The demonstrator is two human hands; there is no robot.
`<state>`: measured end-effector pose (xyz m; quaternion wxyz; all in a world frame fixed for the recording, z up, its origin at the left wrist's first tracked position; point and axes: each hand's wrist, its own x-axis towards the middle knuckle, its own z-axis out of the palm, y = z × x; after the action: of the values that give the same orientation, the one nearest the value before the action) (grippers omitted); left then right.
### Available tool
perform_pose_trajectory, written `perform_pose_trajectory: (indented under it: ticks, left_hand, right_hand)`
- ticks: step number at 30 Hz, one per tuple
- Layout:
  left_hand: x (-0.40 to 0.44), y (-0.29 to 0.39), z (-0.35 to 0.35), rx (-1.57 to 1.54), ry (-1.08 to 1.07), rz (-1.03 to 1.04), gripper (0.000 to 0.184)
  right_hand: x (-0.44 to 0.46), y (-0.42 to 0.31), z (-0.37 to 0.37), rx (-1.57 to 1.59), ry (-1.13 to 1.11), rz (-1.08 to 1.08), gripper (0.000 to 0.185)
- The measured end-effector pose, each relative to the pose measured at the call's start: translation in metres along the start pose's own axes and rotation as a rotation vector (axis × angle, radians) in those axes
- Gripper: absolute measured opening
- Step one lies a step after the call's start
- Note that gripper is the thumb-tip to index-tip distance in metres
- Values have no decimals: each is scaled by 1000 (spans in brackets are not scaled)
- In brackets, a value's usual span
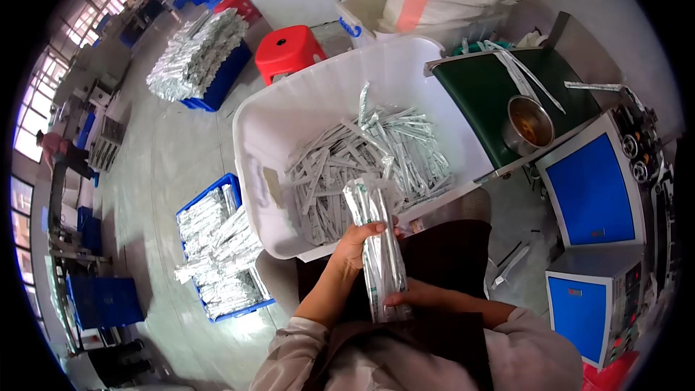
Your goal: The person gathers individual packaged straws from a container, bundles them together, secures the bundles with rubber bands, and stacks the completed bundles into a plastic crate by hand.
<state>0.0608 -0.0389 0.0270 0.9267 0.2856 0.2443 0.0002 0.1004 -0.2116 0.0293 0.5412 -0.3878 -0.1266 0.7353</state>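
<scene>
From above, we look down on a smooth grey floor [195, 137] in a workshop. In the middle of it we find a large, rounded white plastic tub [264, 123], its bottom heaped with loose, slim, silver-and-white strip packets [347, 166] lying at many angles. To its right we see a dark green, metal-edged surface [478, 101], and nearer us on that side, white metal cabinets with blue door panels [590, 185]. Left of the tub, on the floor, we notice a low blue plastic crate [246, 310] piled with similar silver packets; beyond it, a square-topped red plastic stool [289, 51] is close to the tub's far left corner.

Before our lap we hold a long, upright bundle of silver foil strip packets [384, 261], its top end overlapping the tub's near edge in our view. On the green surface sits a round, shiny metal bowl [515, 141], a few thin strips near it. Our left hand [355, 246] is wrapped round the bundle's middle, thumb across the front; our right hand [410, 295] grips its lower end.
</scene>
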Motion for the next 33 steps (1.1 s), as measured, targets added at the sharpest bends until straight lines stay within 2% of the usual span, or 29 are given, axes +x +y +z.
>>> perform_pose_trajectory:
  ticks: [2, 3, 4, 5, 6, 7, 8, 9, 10, 11, 13, 14, 15, 16, 17, 18, 19, 20, 21, 23, 27, 30, 31, 32, 33]
  left_hand:
    - [4, -1, -4, -12, 8, -45, 39]
    - [5, -1, 0, 4, -11, -45, 37]
    - [5, -1, 11, 46, -21, -45, 36]
    - [8, 0, 24, 94, -40, -45, 35]
    - [12, -1, 32, 116, -108, -80, 36]
    - [16, -2, 36, 215, -166, -91, 41]
    - [18, -3, 40, 201, -260, -55, 43]
    - [16, -1, 49, 186, -350, -19, 46]
    - [7, 0, 59, 50, -404, -93, 47]
    - [-5, 2, 77, -85, -453, -164, 48]
    - [-7, -6, 72, -120, -419, -230, 48]
    - [-2, -6, 66, 69, -316, -231, 51]
    - [3, -5, 61, 259, -211, -227, 55]
    - [3, -4, 57, 272, -202, -194, 51]
    - [2, -5, 53, 243, -261, -127, 49]
    - [0, -1, 50, 278, -244, -73, 49]
    - [-3, 5, 49, 316, -230, -19, 49]
    - [-6, 7, 52, 326, -175, 7, 50]
    - [-5, 6, 48, 368, -175, 19, 50]
    - [-7, 6, 57, 404, -138, -17, 48]
    - [-4, 6, 62, 462, -132, -9, 45]
    - [-5, 4, 54, 345, -176, 9, 42]
    - [-3, 2, 46, 402, -93, -73, 38]
    - [-3, 4, 59, 321, -185, -66, 34]
    - [-2, -2, 50, 292, -128, -93, 32]
  right_hand:
    - [-4, -36, -22, -655, 232, -388, 75]
    - [-4, -62, -31, -830, 485, -674, 76]
    - [1, -98, -33, -980, 637, -1024, 74]
    - [-5, -140, -21, -1192, 723, -1128, 69]
    - [2, -163, -22, -1302, 678, -1142, 62]
    - [14, -173, -25, -1389, 538, -1115, 48]
    - [20, -176, -26, -1327, 222, -871, 31]
    - [18, -182, -20, -1207, 49, -524, 21]
    - [22, -172, -25, -1049, -32, -729, 24]
    - [11, -175, -20, -1020, -86, -615, 22]
    - [10, -168, -25, -969, -81, -610, 23]
    - [11, -169, -33, -953, -56, -495, 20]
    - [8, -170, -42, -925, 92, -641, 19]
    - [1, -173, -55, -889, 243, -788, 18]
    - [0, -185, -91, -684, 224, -1085, 16]
    - [-20, -205, -117, -515, 581, -1051, 15]
    - [-45, -227, -127, -784, 1038, -1062, 17]
    - [-70, -246, -137, -1023, 1369, -966, 18]
    - [-79, -253, -174, -1365, 1565, -760, 17]
    - [-78, -259, -214, -1586, 1648, 88, 19]
    - [-79, -260, -228, -1578, 1505, 178, 22]
    - [-80, -261, -244, -1699, 1404, 283, 25]
    - [-87, -253, -274, -1811, 1410, 167, 25]
    - [-82, -231, -373, -1992, 1357, -45, 24]
    - [-90, -236, -345, -2047, 1205, -33, 27]
